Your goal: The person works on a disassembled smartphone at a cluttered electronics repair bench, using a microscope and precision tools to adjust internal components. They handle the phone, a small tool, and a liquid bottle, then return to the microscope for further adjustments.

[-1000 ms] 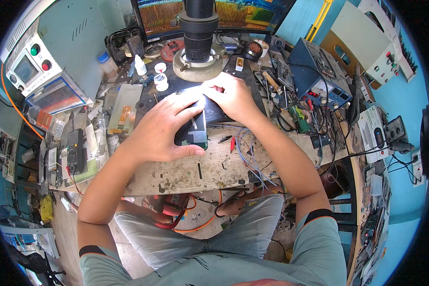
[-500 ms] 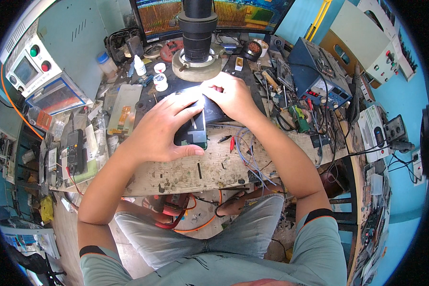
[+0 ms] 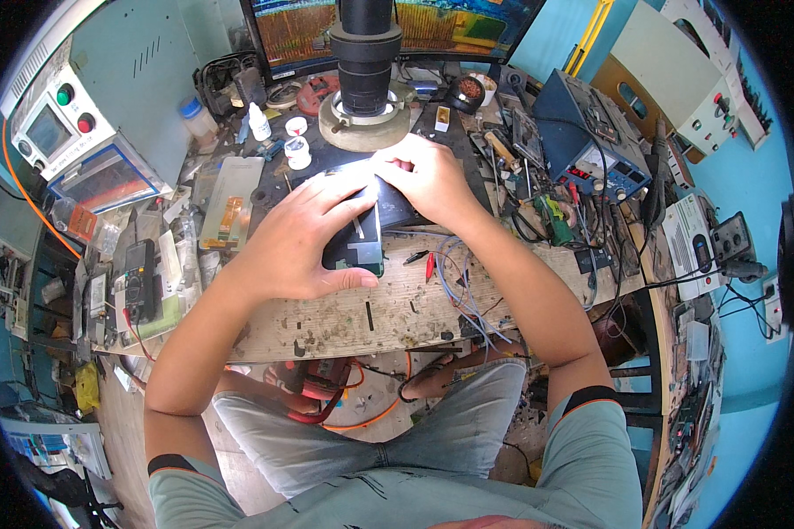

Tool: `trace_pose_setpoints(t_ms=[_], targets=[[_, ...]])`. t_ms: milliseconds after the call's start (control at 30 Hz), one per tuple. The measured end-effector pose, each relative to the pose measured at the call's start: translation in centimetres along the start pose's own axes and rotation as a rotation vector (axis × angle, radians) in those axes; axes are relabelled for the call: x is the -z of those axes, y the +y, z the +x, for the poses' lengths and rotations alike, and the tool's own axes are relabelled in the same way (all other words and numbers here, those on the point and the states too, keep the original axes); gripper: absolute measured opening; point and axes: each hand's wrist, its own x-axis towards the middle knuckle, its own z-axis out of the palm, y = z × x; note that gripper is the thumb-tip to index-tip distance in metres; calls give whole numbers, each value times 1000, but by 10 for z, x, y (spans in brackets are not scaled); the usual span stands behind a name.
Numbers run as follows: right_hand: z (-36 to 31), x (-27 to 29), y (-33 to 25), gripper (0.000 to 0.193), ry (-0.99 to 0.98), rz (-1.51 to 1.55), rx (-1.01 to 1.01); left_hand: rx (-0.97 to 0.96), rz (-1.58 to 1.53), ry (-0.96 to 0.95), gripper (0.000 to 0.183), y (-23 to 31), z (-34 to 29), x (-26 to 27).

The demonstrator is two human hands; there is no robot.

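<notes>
Beneath the black microscope barrel (image 3: 364, 84) lies a dark phone-sized panel (image 3: 358, 254) with a glossy face and pale strips, brightly lit at its far end. My left hand (image 3: 304, 225) is curved over its left side, fingers on the far part and thumb along the near edge. My right hand (image 3: 428, 181) rests at the far right of the panel, fingertips pinched together in the bright light. Whatever is between those fingertips is too small or hidden. A dark flat mat or sheet (image 3: 397, 207) shows under the right hand.
Behind stand small white bottles (image 3: 258, 123) and a monitor (image 3: 468, 35). A grey tray with an orange flex part (image 3: 231, 207) lies left, near a multimeter (image 3: 138, 264). Right are a blue power supply (image 3: 595, 141), tools, and loose cables with a red clip (image 3: 430, 266).
</notes>
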Motion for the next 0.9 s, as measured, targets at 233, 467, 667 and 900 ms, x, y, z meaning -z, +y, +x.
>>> trace_pose_setpoints(t_ms=[233, 467, 667, 900], targets=[[0, 0, 4, 23, 2, 3, 17, 3, -1, -2, 98, 0, 0, -1], [0, -1, 4, 23, 0, 5, 9, 14, 11, -6, 98, 0, 0, -1], [0, -2, 7, 23, 8, 4, 24, -35, 11, 70, 91, 2, 0, -1], [1, -1, 5, 23, 0, 4, 24, 19, 8, -14, 98, 0, -1, 0]])
